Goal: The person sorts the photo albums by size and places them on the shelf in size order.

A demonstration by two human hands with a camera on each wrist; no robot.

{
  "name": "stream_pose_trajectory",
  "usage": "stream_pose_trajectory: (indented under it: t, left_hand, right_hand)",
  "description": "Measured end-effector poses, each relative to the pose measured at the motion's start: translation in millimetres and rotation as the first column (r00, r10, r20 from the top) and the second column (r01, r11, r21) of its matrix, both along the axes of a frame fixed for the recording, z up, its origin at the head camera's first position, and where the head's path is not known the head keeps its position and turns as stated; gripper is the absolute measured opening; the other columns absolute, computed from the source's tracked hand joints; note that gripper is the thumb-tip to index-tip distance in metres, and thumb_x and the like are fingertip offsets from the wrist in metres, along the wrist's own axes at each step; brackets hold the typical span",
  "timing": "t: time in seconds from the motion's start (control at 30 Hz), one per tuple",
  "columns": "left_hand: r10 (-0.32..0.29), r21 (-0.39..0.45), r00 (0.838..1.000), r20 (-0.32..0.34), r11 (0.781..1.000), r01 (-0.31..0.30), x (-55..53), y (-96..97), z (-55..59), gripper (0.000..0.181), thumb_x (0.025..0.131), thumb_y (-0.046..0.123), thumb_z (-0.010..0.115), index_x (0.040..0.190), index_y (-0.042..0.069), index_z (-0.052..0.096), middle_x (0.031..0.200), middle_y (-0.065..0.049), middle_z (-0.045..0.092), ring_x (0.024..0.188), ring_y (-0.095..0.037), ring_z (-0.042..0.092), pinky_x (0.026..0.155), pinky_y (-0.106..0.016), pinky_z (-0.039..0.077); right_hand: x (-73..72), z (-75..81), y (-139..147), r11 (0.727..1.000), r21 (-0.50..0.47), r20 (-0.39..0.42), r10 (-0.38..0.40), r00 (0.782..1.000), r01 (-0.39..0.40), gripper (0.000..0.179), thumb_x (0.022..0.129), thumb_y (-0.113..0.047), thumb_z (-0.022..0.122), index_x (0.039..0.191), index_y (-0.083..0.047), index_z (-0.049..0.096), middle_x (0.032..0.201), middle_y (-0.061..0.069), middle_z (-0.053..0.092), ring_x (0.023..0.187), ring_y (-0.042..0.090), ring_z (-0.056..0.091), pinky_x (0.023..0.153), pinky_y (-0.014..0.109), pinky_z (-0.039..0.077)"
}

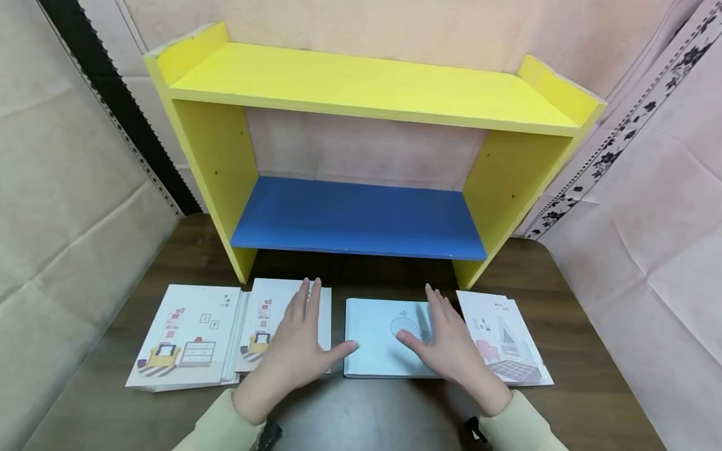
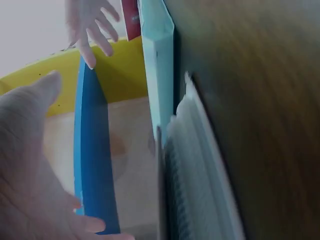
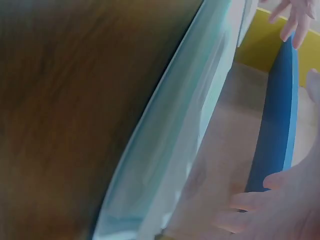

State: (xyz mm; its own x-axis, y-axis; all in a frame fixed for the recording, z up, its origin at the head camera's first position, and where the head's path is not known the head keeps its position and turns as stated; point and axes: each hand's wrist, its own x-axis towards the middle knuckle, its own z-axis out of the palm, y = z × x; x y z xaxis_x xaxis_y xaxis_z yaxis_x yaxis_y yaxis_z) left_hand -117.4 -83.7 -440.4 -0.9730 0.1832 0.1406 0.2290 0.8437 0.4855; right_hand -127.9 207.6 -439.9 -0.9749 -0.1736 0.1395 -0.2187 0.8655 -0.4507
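Observation:
Above a stack of white booklets (image 1: 267, 326) with a yellow armchair drawing, my left hand (image 1: 304, 351) hovers with straight, spread fingers and holds nothing. My right hand (image 1: 451, 344) is likewise spread and free, over the right part of a light blue book stack (image 1: 369, 341). In both wrist views the hands appear raised apart from the books. Another white booklet stack (image 1: 197, 326), with an armchair and drawers printed on it, lies at the far left. White booklets (image 1: 504, 341) with a pink and grey picture lie fanned to the right, partly hidden by my right hand.
Behind the books stands a yellow shelf unit (image 1: 366, 81) with a blue lower shelf (image 1: 361, 216). Its side panels reach down to the brown wooden table (image 1: 366, 413). Pale cloth (image 1: 73, 219) hangs at both sides and at the back.

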Motion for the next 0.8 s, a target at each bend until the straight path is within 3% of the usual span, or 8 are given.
stream_pose_trajectory:
  t: [0.17, 0.37, 0.53, 0.8]
  left_hand:
    - [0.008, 0.221, 0.990, 0.142, 0.974, -0.040, 1.7, 9.4, 2.6, 0.125, 0.066, 0.084, 0.059, 0.152, 0.032, -0.014, 0.161, -0.006, 0.003, 0.136, -0.031, 0.035, 0.094, -0.057, 0.045]
    - [-0.085, 0.397, 0.959, 0.272, 0.917, -0.031, 3.5, 18.4, 2.7, 0.128, 0.068, 0.071, 0.073, 0.155, 0.017, -0.004, 0.158, -0.014, 0.010, 0.124, -0.032, 0.050, 0.085, -0.043, 0.052]
    - [-0.150, 0.457, 0.933, 0.328, 0.889, -0.018, 4.4, 20.8, -1.3, 0.126, 0.071, 0.065, 0.075, 0.155, 0.013, -0.003, 0.155, -0.020, 0.015, 0.121, -0.032, 0.052, 0.076, -0.035, 0.054]
    - [-0.217, 0.485, 0.910, 0.354, 0.874, 0.019, 4.4, 22.6, -4.8, 0.123, 0.074, 0.062, 0.074, 0.155, 0.010, -0.002, 0.154, -0.021, 0.019, 0.122, -0.032, 0.051, 0.082, -0.042, 0.053]
  right_hand:
    - [-1.0, -2.5, 3.0, 0.981, -0.180, 0.136, -0.042, 0.990, 0.066, 0.109, 0.077, -0.074, 0.061, 0.155, -0.015, 0.014, 0.156, 0.014, 0.023, 0.140, 0.035, 0.025, 0.105, 0.060, 0.030]
    - [-0.6, -4.8, 5.3, 0.974, -0.172, 0.188, -0.114, 0.975, 0.147, 0.116, 0.073, -0.077, 0.061, 0.154, -0.010, 0.015, 0.154, 0.018, 0.026, 0.138, 0.037, 0.029, 0.105, 0.059, 0.031]
    - [-0.2, -5.6, 4.5, 0.977, -0.134, 0.227, -0.133, 0.965, 0.166, 0.122, 0.070, -0.080, 0.061, 0.153, -0.004, 0.015, 0.154, 0.021, 0.025, 0.138, 0.040, 0.028, 0.105, 0.060, 0.030]
    - [-1.0, -9.2, 6.9, 0.975, -0.109, 0.251, -0.159, 0.955, 0.191, 0.125, 0.069, -0.081, 0.060, 0.153, -0.001, 0.014, 0.152, 0.025, 0.028, 0.136, 0.041, 0.032, 0.104, 0.060, 0.032]
